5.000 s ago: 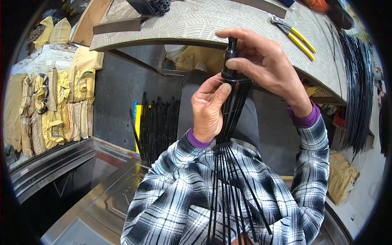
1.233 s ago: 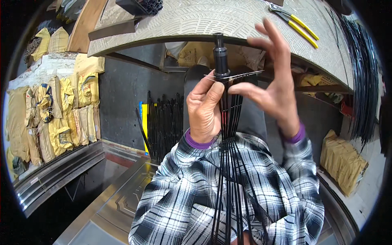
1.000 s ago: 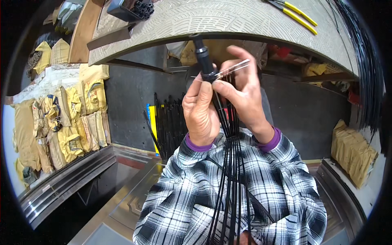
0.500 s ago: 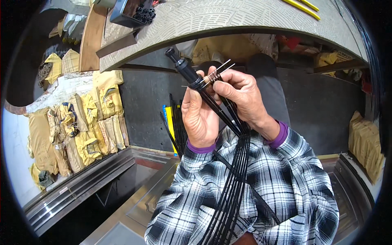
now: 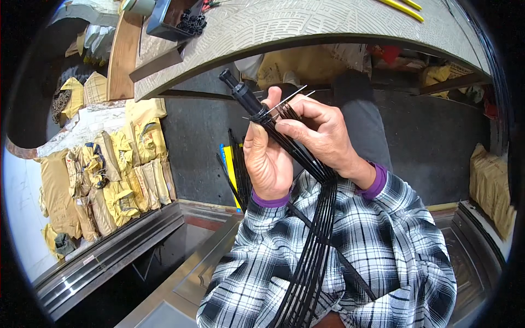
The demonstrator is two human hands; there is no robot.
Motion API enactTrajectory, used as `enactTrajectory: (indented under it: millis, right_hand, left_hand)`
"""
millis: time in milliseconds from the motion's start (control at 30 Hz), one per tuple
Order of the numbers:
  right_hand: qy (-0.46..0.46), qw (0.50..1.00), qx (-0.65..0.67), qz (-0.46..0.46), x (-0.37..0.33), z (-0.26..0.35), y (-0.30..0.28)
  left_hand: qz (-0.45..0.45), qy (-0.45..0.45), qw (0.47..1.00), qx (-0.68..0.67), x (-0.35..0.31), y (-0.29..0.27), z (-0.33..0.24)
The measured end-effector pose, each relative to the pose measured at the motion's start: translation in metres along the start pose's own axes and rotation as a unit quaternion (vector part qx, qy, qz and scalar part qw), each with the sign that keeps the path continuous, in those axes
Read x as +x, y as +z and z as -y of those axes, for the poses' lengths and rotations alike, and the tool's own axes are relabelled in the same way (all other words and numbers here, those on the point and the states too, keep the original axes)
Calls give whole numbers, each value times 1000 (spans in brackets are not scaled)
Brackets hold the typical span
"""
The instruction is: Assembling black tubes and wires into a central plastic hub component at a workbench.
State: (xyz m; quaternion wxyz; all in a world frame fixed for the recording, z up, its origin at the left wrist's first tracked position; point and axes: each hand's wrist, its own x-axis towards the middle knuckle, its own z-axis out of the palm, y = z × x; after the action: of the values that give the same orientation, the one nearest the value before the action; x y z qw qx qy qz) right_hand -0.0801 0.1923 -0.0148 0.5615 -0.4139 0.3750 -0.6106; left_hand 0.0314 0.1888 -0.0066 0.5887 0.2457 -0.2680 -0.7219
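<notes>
A stepped black plastic tube [image 5: 246, 97], shaped like an umbrella runner, points up and left in front of me. My left hand [image 5: 269, 167] grips its lower collar between thumb and fingers. From the collar, a bundle of thin black umbrella ribs [image 5: 313, 246] runs down over my plaid shirt. My right hand [image 5: 331, 139] pinches some rib ends close beside the collar, its thumb lying across them. Thin bright metal wires [image 5: 291, 98] stick out past the right fingers. How wires and ribs join at the collar is partly hidden by my fingers.
A table with a patterned top [image 5: 284, 24] curves across ahead, holding a blue box [image 5: 164, 24], small black parts [image 5: 191, 23] and yellow rods [image 5: 402, 10]. Wrapped packages [image 5: 112, 175] lie at left. More black ribs [image 5: 239, 164] stand beside my left forearm; a package stack [image 5: 490, 191] is at right.
The black tube and my left fingers have shifted slightly left. My right thumb has moved left and down, closer to the collar. Both hands keep their hold.
</notes>
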Motion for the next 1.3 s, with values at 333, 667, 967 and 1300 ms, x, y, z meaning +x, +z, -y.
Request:
enactTrajectory:
  millis: [333, 667, 967, 1300]
  right_hand:
    - [99, 983, 142, 66, 6, 0, -4]
    - [125, 970, 202, 54, 9, 13, -8]
    - [-212, 977, -5, -29, 29, 13, 11]
    - [-109, 994, 1, -21, 27, -14, 27]
  left_hand:
    - [8, 58, 998, 27, -1, 2, 8]
    - [72, -53, 973, 212, 6, -2, -14]
    - [32, 219, 923, 314, 3, 12, 7]
    - [-88, 212, 956, 184, 22, 1, -18]
